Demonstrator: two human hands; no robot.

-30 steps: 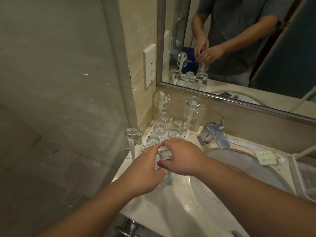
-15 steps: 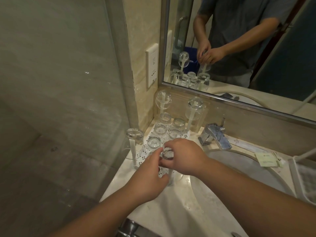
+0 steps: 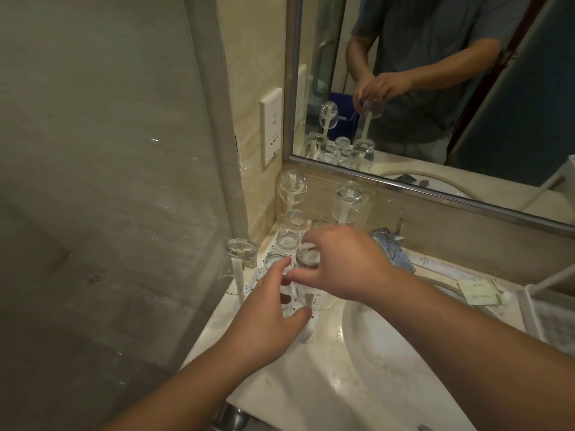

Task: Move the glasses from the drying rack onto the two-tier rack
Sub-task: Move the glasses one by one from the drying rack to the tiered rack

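Lifting is the change here: the inverted glass [image 3: 308,259] now sits higher on its white peg [image 3: 306,318] than it did a second ago, when its base was level with the knuckles and low over the rack.

The pale stone tabletop [image 3: 311,377] carries everything, wedged into the corner between a glass shower panel [image 3: 109,181] and the mirror [image 3: 435,88], with the sink basin [image 3: 389,353] to the right. At the far right edge stands a white rack [image 3: 547,318], probably the two-tier rack the glass is bound for, though only its corner shows. The drying rack [image 3: 264,275], a white perforated tray with upright pegs, still holds several upturned glasses, so most of the job is ahead.

The right hand [image 3: 345,262] curls its fingers round the top of the raised glass and pinches it. The left hand [image 3: 264,318] has come up beside it, thumb and forefinger spread round the lower wall of the glass, fingers half closed on it. The glass appears not yet clear of the peg, so it needs more upward travel before it can swing right over the basin.
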